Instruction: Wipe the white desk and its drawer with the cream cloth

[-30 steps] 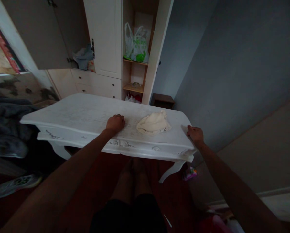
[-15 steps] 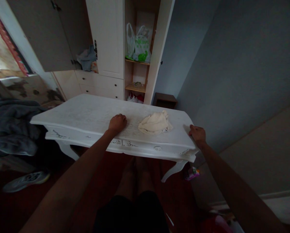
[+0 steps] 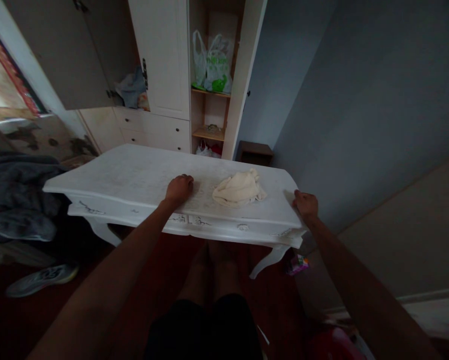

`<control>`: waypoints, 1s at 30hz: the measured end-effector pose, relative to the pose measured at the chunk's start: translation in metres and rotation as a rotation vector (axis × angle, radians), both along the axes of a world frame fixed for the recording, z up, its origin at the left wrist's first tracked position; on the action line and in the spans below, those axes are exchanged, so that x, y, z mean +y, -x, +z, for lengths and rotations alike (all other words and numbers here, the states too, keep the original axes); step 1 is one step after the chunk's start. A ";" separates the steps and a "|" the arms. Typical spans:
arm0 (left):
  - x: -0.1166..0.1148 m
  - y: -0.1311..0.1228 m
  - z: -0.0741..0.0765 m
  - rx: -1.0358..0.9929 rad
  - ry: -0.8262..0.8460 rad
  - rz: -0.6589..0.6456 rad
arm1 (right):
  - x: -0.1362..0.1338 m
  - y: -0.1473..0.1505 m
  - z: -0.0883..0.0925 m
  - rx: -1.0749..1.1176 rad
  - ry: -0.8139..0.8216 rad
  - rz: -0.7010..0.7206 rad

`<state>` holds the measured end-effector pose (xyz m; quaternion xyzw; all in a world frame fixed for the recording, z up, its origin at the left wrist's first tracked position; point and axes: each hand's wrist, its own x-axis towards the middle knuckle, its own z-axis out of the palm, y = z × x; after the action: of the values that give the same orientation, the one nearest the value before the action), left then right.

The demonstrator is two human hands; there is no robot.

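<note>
A white table (image 3: 111, 170) with curved legs and carved drawer fronts stands before me. My left hand (image 3: 179, 189) rests on its top near the middle, fingers curled in; nothing shows sticking out of them. At the table's right end my right hand (image 3: 306, 204) is closed around the edge, its thumb side toward the top. Between my hands lies a crumpled cream cloth (image 3: 239, 189), which neither hand touches. Greyish smudges mark the tabletop around my left hand.
Behind the table is a white wardrobe (image 3: 169, 60), its open section holding plastic bags (image 3: 216, 65). A small brown cabinet (image 3: 256, 150) sits by the grey wall (image 3: 378, 100). Grey fabric (image 3: 17, 195) is heaped at left, above a shoe (image 3: 42, 280). A pink box (image 3: 297, 265) is near the right leg.
Both hands keep their places on the table. The view has shifted slightly, so the table and wardrobe appear a little further left. The cloth stays where it was.
</note>
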<state>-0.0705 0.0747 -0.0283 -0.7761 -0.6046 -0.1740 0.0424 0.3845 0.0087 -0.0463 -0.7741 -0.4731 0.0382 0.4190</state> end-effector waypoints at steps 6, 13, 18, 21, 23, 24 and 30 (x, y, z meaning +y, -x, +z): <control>0.001 0.000 -0.001 0.016 -0.012 0.003 | 0.000 -0.001 0.000 -0.013 -0.018 0.032; -0.002 -0.002 0.001 -0.011 0.003 0.001 | -0.003 0.002 0.003 -0.013 0.001 0.018; -0.004 -0.002 0.002 -0.011 -0.002 -0.014 | -0.003 0.005 0.006 0.000 0.014 0.009; -0.005 0.000 0.001 -0.031 -0.011 -0.033 | -0.003 0.004 0.005 -0.001 0.002 0.007; -0.005 0.002 0.000 -0.080 -0.019 -0.047 | -0.002 0.002 0.003 -0.017 0.001 0.019; -0.005 0.004 0.000 -0.117 -0.025 -0.057 | -0.002 0.001 0.003 -0.031 0.003 0.026; -0.024 -0.005 -0.003 -0.600 -0.200 -0.147 | -0.002 0.001 0.003 -0.090 0.043 0.048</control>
<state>-0.0659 0.0503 -0.0311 -0.7241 -0.5122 -0.4559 -0.0744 0.3837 0.0065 -0.0433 -0.7722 -0.5091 0.0237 0.3793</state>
